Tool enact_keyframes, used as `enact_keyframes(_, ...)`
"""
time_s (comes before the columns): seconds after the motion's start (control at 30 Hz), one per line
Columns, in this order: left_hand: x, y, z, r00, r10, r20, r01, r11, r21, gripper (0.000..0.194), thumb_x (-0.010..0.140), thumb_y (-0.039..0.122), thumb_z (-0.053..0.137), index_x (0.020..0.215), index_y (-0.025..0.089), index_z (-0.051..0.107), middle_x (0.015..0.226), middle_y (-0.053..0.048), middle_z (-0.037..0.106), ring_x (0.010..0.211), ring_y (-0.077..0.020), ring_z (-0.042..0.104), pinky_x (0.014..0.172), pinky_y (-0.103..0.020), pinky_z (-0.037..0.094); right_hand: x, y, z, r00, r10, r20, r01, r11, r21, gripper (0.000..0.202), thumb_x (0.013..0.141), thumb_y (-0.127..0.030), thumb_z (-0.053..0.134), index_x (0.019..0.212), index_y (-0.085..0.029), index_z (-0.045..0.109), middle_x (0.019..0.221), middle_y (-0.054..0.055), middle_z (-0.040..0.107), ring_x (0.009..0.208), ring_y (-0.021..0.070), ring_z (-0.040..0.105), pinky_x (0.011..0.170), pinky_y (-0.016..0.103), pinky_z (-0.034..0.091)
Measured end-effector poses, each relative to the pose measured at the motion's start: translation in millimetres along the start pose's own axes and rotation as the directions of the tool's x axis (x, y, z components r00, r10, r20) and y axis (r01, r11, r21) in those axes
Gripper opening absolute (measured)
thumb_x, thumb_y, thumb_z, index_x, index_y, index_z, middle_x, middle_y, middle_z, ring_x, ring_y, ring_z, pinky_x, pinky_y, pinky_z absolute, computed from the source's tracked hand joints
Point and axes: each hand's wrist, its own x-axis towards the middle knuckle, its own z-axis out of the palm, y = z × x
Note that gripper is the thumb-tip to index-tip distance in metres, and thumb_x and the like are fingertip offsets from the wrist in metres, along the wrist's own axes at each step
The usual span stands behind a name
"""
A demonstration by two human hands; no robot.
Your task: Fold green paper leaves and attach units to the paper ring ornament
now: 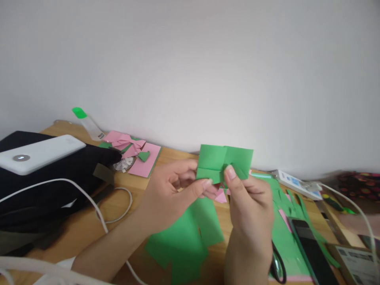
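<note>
paper (211,156), green and creased, is pinched by left hand (166,198) and right hand (251,206), apparently mid-fold; further creasing calls for aligned edges.

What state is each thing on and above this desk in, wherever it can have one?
Green paper piece: creased, held up in both hands
Left hand: fingers on the paper's lower left
Right hand: thumb pressed on the paper's front
Pink paper bow: folded, lying on other paper
Smartphone: lying flat, screen dark
Power strip: plug inserted
White power bank: lying on black fabric
</note>
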Motion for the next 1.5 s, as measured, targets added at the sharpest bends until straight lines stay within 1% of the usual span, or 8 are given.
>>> enact_keyframes(0.27, 1, -4, 1.1, 0.994, 0.064, -0.085, -0.052, 0.990, 0.130, 0.028, 0.077, 0.016, 0.077, 0.104, 0.022, 0.072, 0.081, 0.002, 0.079, 0.074, -0.0131, 0.074, 0.065, -0.016, 0.057, -5, 0, 4, 0.999, 0.014, -0.049, -0.018, 0.996, -0.087, 0.026, 0.085, -0.031, 0.071, 0.060, -0.026, 0.074, 0.051, -0.006, 0.062, 0.049, 0.0085, 0.052, 0.056, 0.026, 0.042)
enact_keyframes(0.43, 2, -7, 2.5, 0.987, 0.078, -0.138, -0.064, 0.993, 0.101, 0.028, 0.074, 0.017, 0.079, 0.100, 0.021, 0.072, 0.087, 0.000, 0.079, 0.075, -0.0146, 0.074, 0.065, -0.017, 0.057, -3, -5, 8, 1.000, -0.021, 0.004, 0.021, 0.998, -0.058, 0.027, 0.088, -0.026, 0.068, 0.061, -0.028, 0.074, 0.057, -0.007, 0.065, 0.054, 0.0076, 0.055, 0.054, 0.022, 0.043)
enact_keyframes(0.63, 1, -7, 1.6, 0.991, 0.079, -0.111, -0.073, 0.996, 0.053, 0.022, 0.075, 0.013, 0.078, 0.093, 0.023, 0.074, 0.083, 0.002, 0.079, 0.073, -0.0118, 0.074, 0.065, -0.015, 0.057, -6, -6, 11, 0.999, -0.051, 0.013, 0.051, 0.998, -0.034, 0.030, 0.089, -0.022, 0.066, 0.061, -0.027, 0.072, 0.064, -0.008, 0.069, 0.060, 0.0072, 0.060, 0.057, 0.021, 0.045)
enact_keyframes(0.83, -1, -3, 4.1, 0.990, 0.059, -0.127, -0.051, 0.997, 0.066, 0.019, 0.073, 0.014, 0.080, 0.091, 0.021, 0.075, 0.077, 0.002, 0.078, 0.067, -0.0112, 0.073, 0.062, -0.015, 0.057, -4, -2, 2, 0.997, -0.081, -0.003, 0.081, 0.997, -0.013, 0.038, 0.093, -0.030, 0.060, 0.057, -0.023, 0.068, 0.055, -0.004, 0.061, 0.055, 0.0097, 0.055, 0.054, 0.025, 0.043)
enact_keyframes(1.0, 1, 1, 1.0, 0.974, 0.069, -0.218, -0.073, 0.997, -0.007, 0.021, 0.070, 0.012, 0.082, 0.087, 0.020, 0.075, 0.072, 0.003, 0.077, 0.061, -0.0116, 0.071, 0.056, -0.016, 0.058, 1, -6, -9, 0.981, -0.170, -0.098, 0.167, 0.985, -0.035, 0.024, 0.095, -0.029, 0.057, 0.082, -0.026, 0.078, 0.067, -0.001, 0.066, 0.056, 0.0117, 0.057, 0.053, 0.029, 0.043)
enact_keyframes(1.1, 2, 2, -0.3, 0.966, 0.072, -0.248, -0.079, 0.997, -0.018, 0.022, 0.067, 0.009, 0.082, 0.084, 0.022, 0.075, 0.067, 0.004, 0.076, 0.056, -0.0103, 0.069, 0.052, -0.014, 0.056, -1, -11, -9, 0.979, -0.198, -0.042, 0.193, 0.976, -0.097, 0.026, 0.096, -0.030, 0.055, 0.083, -0.026, 0.078, 0.068, -0.001, 0.066, 0.063, 0.0132, 0.060, 0.060, 0.030, 0.047)
enact_keyframes(1.27, -1, 3, -0.2, 0.986, 0.012, -0.169, -0.006, 0.999, 0.037, 0.022, 0.069, 0.017, 0.084, 0.089, 0.022, 0.075, 0.076, 0.002, 0.079, 0.065, -0.0138, 0.074, 0.058, -0.017, 0.058, -6, -11, -1, 0.989, -0.118, 0.091, 0.134, 0.971, -0.198, 0.023, 0.088, -0.026, 0.067, 0.065, -0.024, 0.071, 0.065, -0.002, 0.067, 0.063, 0.0130, 0.061, 0.060, 0.028, 0.046)
enact_keyframes(1.5, -2, 3, -0.8, 0.974, 0.023, -0.226, -0.009, 0.998, 0.066, 0.024, 0.069, 0.019, 0.083, 0.091, 0.022, 0.074, 0.066, 0.002, 0.077, 0.059, -0.0149, 0.072, 0.052, -0.019, 0.056, -8, -6, -2, 0.985, -0.099, -0.141, 0.078, 0.986, -0.148, 0.032, 0.086, -0.032, 0.068, 0.056, -0.023, 0.065, 0.052, -0.004, 0.060, 0.051, 0.0121, 0.055, 0.054, 0.030, 0.041)
